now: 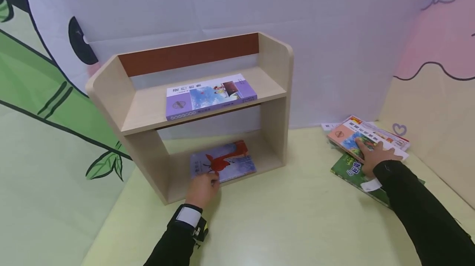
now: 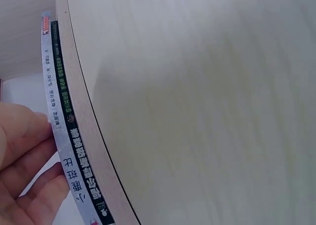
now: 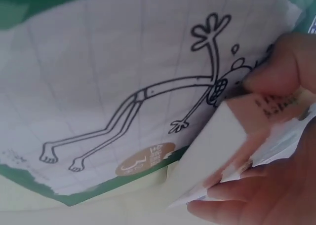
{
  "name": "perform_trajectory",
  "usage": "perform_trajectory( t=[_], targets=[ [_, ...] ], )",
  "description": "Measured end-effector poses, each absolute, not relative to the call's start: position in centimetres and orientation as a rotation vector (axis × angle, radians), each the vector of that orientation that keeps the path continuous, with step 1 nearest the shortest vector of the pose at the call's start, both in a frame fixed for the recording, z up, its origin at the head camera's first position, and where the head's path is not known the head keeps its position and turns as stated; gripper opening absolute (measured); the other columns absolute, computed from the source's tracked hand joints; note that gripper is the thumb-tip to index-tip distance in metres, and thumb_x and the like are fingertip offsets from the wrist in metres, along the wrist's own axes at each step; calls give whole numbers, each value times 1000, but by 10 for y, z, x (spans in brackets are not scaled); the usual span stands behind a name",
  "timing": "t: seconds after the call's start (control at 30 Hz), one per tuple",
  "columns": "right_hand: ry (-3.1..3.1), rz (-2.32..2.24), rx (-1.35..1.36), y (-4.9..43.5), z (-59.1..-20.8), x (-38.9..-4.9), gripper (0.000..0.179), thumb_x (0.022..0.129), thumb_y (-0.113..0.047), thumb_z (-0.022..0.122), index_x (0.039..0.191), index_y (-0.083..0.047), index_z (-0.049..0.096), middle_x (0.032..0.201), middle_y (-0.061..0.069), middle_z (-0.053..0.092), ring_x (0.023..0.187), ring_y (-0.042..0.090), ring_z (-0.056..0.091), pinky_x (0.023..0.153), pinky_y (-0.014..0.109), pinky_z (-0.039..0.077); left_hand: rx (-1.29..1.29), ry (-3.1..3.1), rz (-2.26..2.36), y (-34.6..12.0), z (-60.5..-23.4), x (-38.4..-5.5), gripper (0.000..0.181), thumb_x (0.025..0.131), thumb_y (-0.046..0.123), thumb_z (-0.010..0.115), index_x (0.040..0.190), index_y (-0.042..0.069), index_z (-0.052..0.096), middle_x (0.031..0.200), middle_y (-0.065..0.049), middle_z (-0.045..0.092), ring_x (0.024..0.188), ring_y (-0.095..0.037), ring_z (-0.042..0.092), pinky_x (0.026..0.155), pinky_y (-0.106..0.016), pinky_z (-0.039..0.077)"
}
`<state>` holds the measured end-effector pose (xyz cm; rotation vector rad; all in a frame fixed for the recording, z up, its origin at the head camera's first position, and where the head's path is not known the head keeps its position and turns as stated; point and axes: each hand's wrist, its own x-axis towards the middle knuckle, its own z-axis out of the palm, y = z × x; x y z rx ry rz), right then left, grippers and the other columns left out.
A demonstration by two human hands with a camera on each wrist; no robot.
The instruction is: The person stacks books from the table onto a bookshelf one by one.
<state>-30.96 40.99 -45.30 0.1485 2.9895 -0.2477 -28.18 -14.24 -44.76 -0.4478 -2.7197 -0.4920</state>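
Note:
My left hand point(image 1: 202, 189) is at the front of the lower shelf, touching the near edge of a blue picture book with a red deer point(image 1: 230, 161). In the left wrist view, its fingertips rest against that book's pale spine point(image 2: 55, 101); a dark-spined book point(image 2: 66, 96) lies right under it. My right hand point(image 1: 378, 158) grips an orange-and-white book point(image 1: 342, 135) on a pile at the right, fingers over the cover and thumb at the near side. Below it lies a green book point(image 1: 346, 169), whose cover drawing point(image 3: 123, 106) fills much of the right wrist view.
A two-tier wooden bookshelf point(image 1: 276, 72) stands at an angle against the white backdrop. On its upper shelf a purple book point(image 1: 178, 103) lies flat. More books point(image 1: 402, 139) stick out behind the held one, near the right-hand wall point(image 1: 438, 113).

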Motion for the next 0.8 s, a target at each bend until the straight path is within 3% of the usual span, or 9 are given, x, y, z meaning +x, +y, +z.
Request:
perform_trajectory(
  t=[0.13, 0.33, 0.43, 0.53, 0.63, 0.7, 0.8],
  targets=[
    [2993, -272, 189, 399, -439, -310, 101, 81, -22, 66, 155, -18, -2, 133, 56, 8, 111, 82, 14, 79, 84, 28, -441, -2720, -506, -143, -441, -284, 10, 82, 8, 74, 90, 4, 77, 86, -10, 74, 78, -27, 70, 68, -40, 56],
    [3043, -332, 232, 393, -433, -300, 82, 89, -13, 57, 155, -11, 8, 132, 57, 14, 112, 82, 14, 84, 85, 23, -441, -2725, -461, -142, -439, -280, 10, 81, 9, 75, 90, 5, 78, 84, -9, 74, 74, -26, 70, 64, -38, 55],
    [3066, -308, 217, 395, -432, -298, 78, 90, -10, 55, 155, -11, 12, 128, 57, 22, 108, 81, 22, 82, 84, 26, -442, -2717, -452, -141, -439, -280, 9, 81, 9, 75, 89, 5, 78, 83, -9, 74, 73, -27, 70, 63, -39, 55],
    [3078, -274, 145, 399, -432, -301, 74, 90, -8, 52, 154, -9, 14, 103, 48, 49, 88, 68, 50, 70, 74, 42, -438, -2707, -455, -141, -439, -282, 8, 80, 8, 75, 87, 5, 78, 82, -9, 74, 73, -27, 69, 64, -39, 55],
    [3107, -224, 53, 402, -434, -301, 68, 92, -4, 48, 153, -7, 19, 81, 33, 57, 62, 42, 55, 55, 55, 45, -434, -2702, -453, -142, -440, -282, 6, 80, 8, 75, 85, 5, 77, 79, -8, 73, 71, -26, 69, 63, -38, 55],
    [3134, -196, -4, 402, -432, -297, 61, 94, -2, 45, 152, -5, 23, 80, 30, 60, 58, 33, 53, 49, 46, 43, -436, -2699, -448, -143, -440, -281, 5, 80, 8, 75, 84, 6, 77, 78, -7, 73, 69, -24, 68, 60, -37, 54],
    [3208, -154, -81, 399, -426, -290, 56, 94, 0, 47, 148, -2, 31, 88, 33, 61, 59, 31, 54, 48, 43, 42, -461, -2697, -442, -144, -441, -282, 2, 81, 9, 74, 79, 7, 75, 73, -4, 71, 64, -21, 65, 56, -34, 51]
  ],
)
